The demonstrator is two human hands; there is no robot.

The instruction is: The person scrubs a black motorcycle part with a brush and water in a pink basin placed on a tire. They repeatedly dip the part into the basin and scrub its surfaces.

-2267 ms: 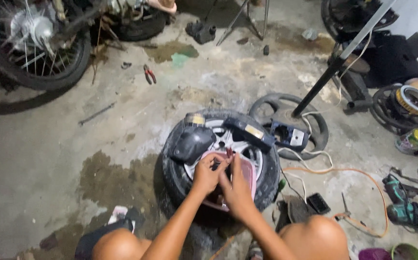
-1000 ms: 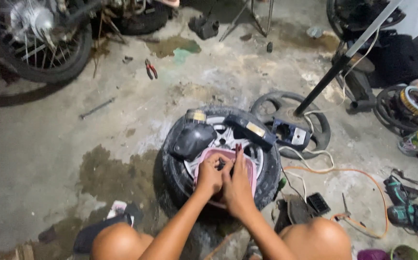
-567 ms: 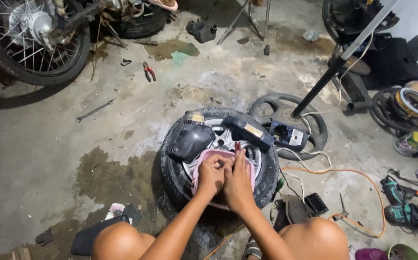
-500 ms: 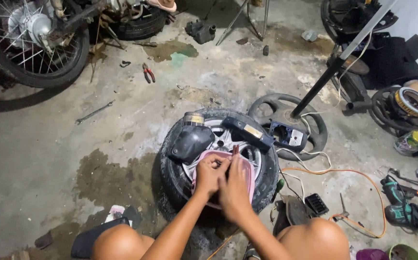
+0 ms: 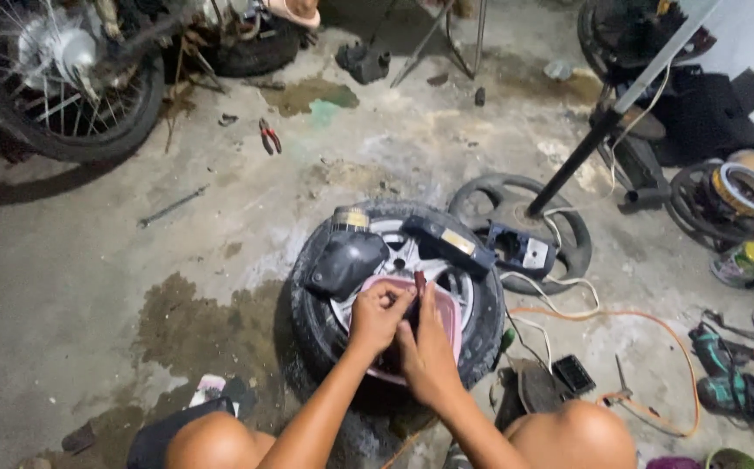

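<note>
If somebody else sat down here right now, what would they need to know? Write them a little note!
Left hand: fingers pinched on a small dark part, too small to identify.
Right hand: pressed close beside the left, fingers up against a small red-tipped piece.
Both hands work over a pink plastic basin resting on a black rubber tyre with a silver alloy rim lying flat on the concrete floor.
A black moulded cover also lies on the tyre.
Red-handled pliers lie on the floor, further off.
Done: tyre laid flat, basin set on it.
Left: the small part is not yet put down.
</note>
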